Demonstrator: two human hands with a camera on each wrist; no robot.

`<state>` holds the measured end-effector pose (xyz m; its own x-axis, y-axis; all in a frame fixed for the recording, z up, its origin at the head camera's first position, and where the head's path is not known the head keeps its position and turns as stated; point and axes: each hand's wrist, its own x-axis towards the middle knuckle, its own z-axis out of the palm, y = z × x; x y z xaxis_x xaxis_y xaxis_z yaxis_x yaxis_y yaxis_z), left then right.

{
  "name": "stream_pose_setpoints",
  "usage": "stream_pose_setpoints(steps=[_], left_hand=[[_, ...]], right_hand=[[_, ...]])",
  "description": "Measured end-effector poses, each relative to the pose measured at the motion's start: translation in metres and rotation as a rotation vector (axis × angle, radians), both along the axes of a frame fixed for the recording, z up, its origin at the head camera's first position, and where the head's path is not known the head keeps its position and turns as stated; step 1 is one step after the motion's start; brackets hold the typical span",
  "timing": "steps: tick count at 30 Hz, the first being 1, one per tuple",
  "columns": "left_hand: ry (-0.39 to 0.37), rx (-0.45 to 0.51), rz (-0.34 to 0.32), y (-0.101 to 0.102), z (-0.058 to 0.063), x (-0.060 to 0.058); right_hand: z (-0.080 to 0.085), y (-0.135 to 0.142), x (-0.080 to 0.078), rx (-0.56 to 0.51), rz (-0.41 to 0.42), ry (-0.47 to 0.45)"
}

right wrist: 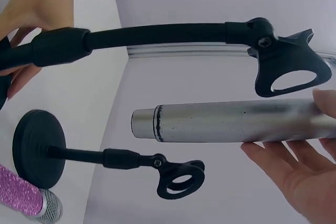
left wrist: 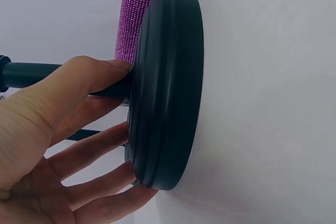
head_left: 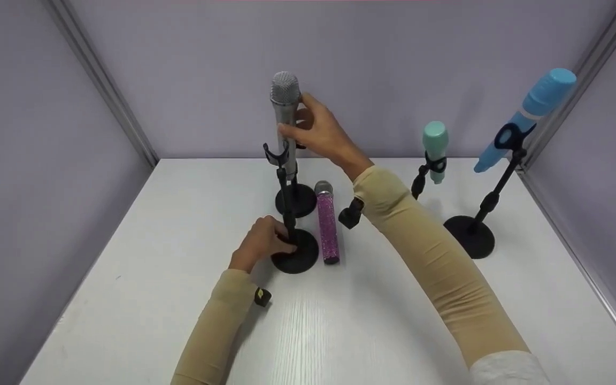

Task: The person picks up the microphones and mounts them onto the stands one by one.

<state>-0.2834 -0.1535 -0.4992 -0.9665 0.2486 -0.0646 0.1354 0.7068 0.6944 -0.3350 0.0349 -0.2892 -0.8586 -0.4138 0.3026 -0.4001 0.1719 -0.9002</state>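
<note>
My right hand (head_left: 323, 130) pinches a silver microphone (head_left: 285, 90) by its upper handle, between thumb and fingers. The microphone is upright, mesh head on top, and its bare lower end (right wrist: 210, 123) is beside the empty clip (right wrist: 294, 66) of the nearer black microphone stand (head_left: 287, 208). Down at the table, my left hand (head_left: 260, 241) grips that stand at the foot of its pole, thumb against the pole and fingertips along the round base (left wrist: 173, 93). A second black stand (right wrist: 121, 157), also with an empty clip, is just behind it.
A purple glittery microphone (head_left: 328, 227) lies on the white table (head_left: 179, 214), right of the two stands. Further right, a mint-green microphone (head_left: 435, 140) and a blue one (head_left: 546, 96) sit tilted in black stands. Grey walls enclose the back and sides.
</note>
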Motion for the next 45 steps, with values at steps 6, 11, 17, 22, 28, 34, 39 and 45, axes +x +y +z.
stream_pose_setpoints(steps=[6, 11, 17, 22, 28, 34, 39, 45], left_hand=[[-0.004, -0.008, 0.014, -0.001, 0.002, 0.001], [-0.007, -0.002, 0.018, -0.001, 0.001, 0.001], [-0.014, 0.003, 0.010, 0.000, 0.001, 0.000], [-0.022, -0.003, 0.001, 0.000, 0.002, 0.000], [-0.018, 0.004, -0.005, 0.001, 0.002, -0.001], [-0.001, 0.001, -0.017, 0.001, 0.000, -0.002], [-0.008, -0.015, -0.006, 0.002, 0.000, -0.003], [-0.001, -0.010, -0.003, 0.000, 0.002, 0.000]], right_hand=[[0.006, -0.006, 0.004, -0.073, 0.125, -0.025], [0.007, -0.006, 0.007, -0.017, 0.161, 0.045], [0.005, -0.003, 0.011, 0.073, 0.193, 0.106], [0.003, -0.003, 0.019, 0.170, 0.193, 0.145], [0.000, -0.008, 0.022, 0.208, 0.172, 0.216], [-0.002, -0.008, 0.023, 0.263, 0.106, 0.239], [-0.003, -0.009, 0.025, 0.286, 0.088, 0.245], [-0.008, -0.013, 0.025, 0.245, 0.090, 0.229]])
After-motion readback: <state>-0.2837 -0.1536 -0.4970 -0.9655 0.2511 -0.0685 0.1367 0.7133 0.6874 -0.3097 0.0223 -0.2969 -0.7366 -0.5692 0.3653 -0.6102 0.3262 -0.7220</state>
